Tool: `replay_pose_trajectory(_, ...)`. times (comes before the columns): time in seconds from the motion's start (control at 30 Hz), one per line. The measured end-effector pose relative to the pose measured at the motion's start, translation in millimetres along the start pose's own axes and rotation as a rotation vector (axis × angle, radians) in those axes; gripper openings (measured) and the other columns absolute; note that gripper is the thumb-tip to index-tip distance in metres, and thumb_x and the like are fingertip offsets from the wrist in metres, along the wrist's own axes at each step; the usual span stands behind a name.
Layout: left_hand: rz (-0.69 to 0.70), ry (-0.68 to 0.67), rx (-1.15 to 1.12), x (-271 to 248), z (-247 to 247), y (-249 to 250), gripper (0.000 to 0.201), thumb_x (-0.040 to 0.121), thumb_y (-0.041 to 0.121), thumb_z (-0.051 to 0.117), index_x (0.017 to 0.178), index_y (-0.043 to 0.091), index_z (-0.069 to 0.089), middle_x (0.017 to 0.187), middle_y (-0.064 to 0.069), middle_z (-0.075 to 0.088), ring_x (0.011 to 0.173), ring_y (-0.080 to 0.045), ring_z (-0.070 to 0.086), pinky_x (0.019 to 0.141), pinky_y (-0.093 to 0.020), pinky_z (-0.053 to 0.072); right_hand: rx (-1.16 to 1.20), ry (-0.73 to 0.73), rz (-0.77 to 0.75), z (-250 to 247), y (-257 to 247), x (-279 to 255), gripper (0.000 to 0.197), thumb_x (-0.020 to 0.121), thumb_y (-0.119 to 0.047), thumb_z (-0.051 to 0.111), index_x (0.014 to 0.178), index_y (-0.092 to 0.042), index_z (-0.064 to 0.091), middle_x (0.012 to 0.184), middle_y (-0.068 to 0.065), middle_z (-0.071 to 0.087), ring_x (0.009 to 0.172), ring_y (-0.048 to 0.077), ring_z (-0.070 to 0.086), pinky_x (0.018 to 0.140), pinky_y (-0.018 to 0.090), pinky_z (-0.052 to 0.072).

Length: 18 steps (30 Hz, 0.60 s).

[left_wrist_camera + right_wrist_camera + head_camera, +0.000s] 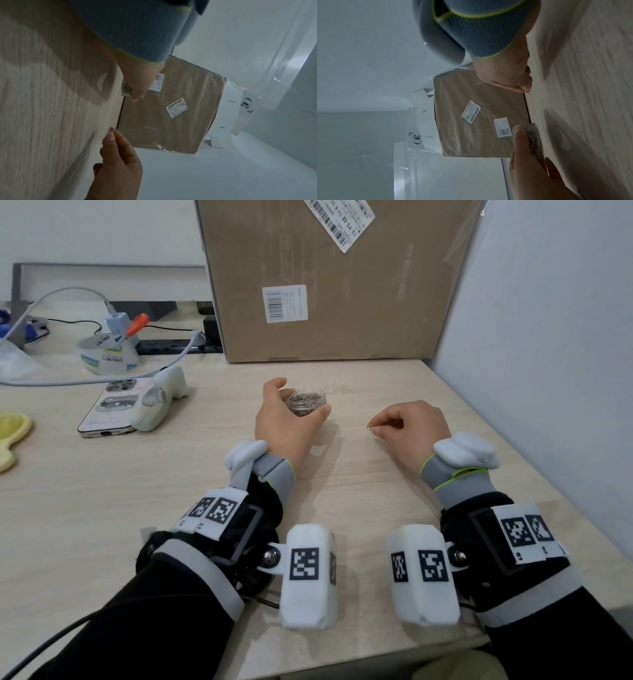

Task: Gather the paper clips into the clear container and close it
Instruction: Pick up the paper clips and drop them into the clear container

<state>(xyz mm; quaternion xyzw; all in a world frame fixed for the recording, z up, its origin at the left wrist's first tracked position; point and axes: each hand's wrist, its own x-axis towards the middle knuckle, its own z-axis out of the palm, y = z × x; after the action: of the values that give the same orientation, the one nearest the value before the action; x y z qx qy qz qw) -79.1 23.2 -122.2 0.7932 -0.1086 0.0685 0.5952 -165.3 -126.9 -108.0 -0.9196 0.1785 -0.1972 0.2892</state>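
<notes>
A clear round container (310, 400) full of silver paper clips stands uncovered on the light wood table (171, 508). My left hand (301, 398) curls round it, thumb on the near side and fingers on the far side. To its right, my right hand (375, 428) pinches one paper clip (370, 426) between thumb and forefinger, just above the table. The left wrist view shows the container (125, 88) edge-on under my left hand and the pinched clip (112, 129). The right wrist view shows the clip (527, 91) and the container (535, 139). A faint clear disc (318, 451), perhaps the lid, lies by my left wrist.
A large cardboard box (342, 285) stands at the back, and a white wall (548, 337) closes off the right. At the left lie a phone (109, 409), a white device (161, 402), a tape dispenser (108, 354), cables and a yellow object (10, 436).
</notes>
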Motion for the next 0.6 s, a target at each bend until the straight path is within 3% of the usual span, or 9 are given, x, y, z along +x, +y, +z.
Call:
replay_pose_trajectory(0.17, 0.003, -0.015, -0.006, 0, 0, 0, 0.07, 0.072, 0.033, 0.078, 0.131, 0.023, 0.041, 0.122, 0.008, 0.058, 0.107, -0.014, 0.058, 0.088, -0.023, 0.042, 0.039, 0.07, 0.065, -7, 7, 1, 0.012, 0.084, -0.017, 0.063, 0.077, -0.025, 0.069, 0.078, -0.007, 0.063, 0.076, 0.011, 0.056, 0.066, 0.02, 0.037)
replay_pose_trajectory(0.27, 0.014, -0.052, -0.015, 0, 1, -1, 0.071, 0.071, 0.033, 0.078, 0.13, 0.025, 0.041, 0.114, 0.012, 0.057, 0.106, -0.014, 0.059, 0.093, -0.03, 0.046, 0.093, 0.138, 0.112, -11, 10, 3, 0.01, 0.086, -0.019, 0.061, 0.078, -0.023, 0.065, 0.075, -0.008, 0.06, 0.074, 0.012, 0.055, 0.059, 0.019, 0.037)
replay_pose_trajectory(0.37, 0.013, -0.107, -0.028, -2, 3, -2, 0.071, 0.07, 0.033, 0.08, 0.13, 0.027, 0.041, 0.112, 0.013, 0.056, 0.105, -0.015, 0.06, 0.095, -0.036, 0.047, 0.237, 0.148, 0.161, -9, 12, 4, 0.01, 0.087, -0.017, 0.06, 0.077, -0.02, 0.062, 0.078, -0.001, 0.065, 0.074, 0.016, 0.062, 0.065, 0.023, 0.043)
replay_pose_trajectory(0.47, 0.009, -0.12, -0.035, -2, 4, -1, 0.07, 0.07, 0.031, 0.079, 0.129, 0.027, 0.042, 0.111, 0.013, 0.056, 0.105, -0.016, 0.06, 0.096, -0.038, 0.047, 0.384, 0.157, 0.215, -11, 13, 3, 0.015, 0.087, -0.014, 0.06, 0.073, -0.019, 0.059, 0.073, 0.0, 0.067, 0.064, 0.01, 0.063, 0.062, 0.019, 0.046)
replay_pose_trajectory(0.6, 0.017, -0.113, -0.067, -2, 3, 0, 0.07, 0.07, 0.03, 0.08, 0.129, 0.026, 0.042, 0.112, 0.013, 0.056, 0.105, -0.015, 0.06, 0.096, -0.037, 0.047, 0.409, 0.295, 0.235, -22, 21, 4, 0.016, 0.085, -0.014, 0.06, 0.072, -0.023, 0.059, 0.072, -0.001, 0.066, 0.062, 0.007, 0.064, 0.054, 0.018, 0.041)
